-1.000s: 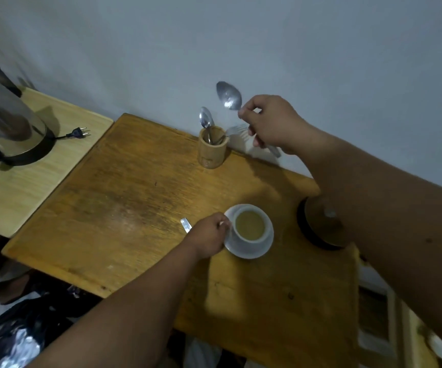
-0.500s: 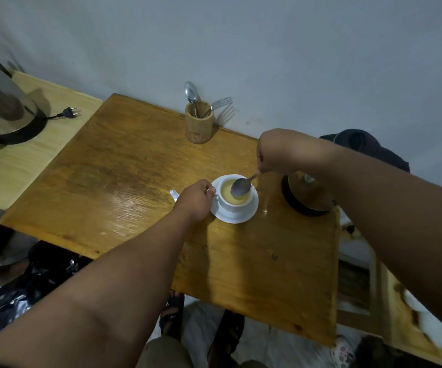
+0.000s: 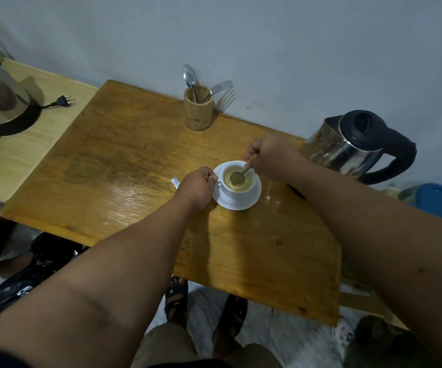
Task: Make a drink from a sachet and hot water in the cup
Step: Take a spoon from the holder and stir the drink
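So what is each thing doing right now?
cup: upright on its saucer, holding a pale drink
spoon: bowl dipped in the drink
right hand: gripping the spoon handle
left hand: at the cup's handle side
kettle: lid shut
plug: unplugged, lying loose
wooden holder: upright, holding cutlery

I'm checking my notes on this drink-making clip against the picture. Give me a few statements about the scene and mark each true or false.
1. The right hand holds a spoon dipped in the cup. True.
2. The left hand lifts the cup off the saucer. False: the cup sits on the saucer, the hand at its handle side.
3. The wooden holder contains a spoon and a fork. True.
4. The kettle by the right arm lies on its side. False: it stands upright.
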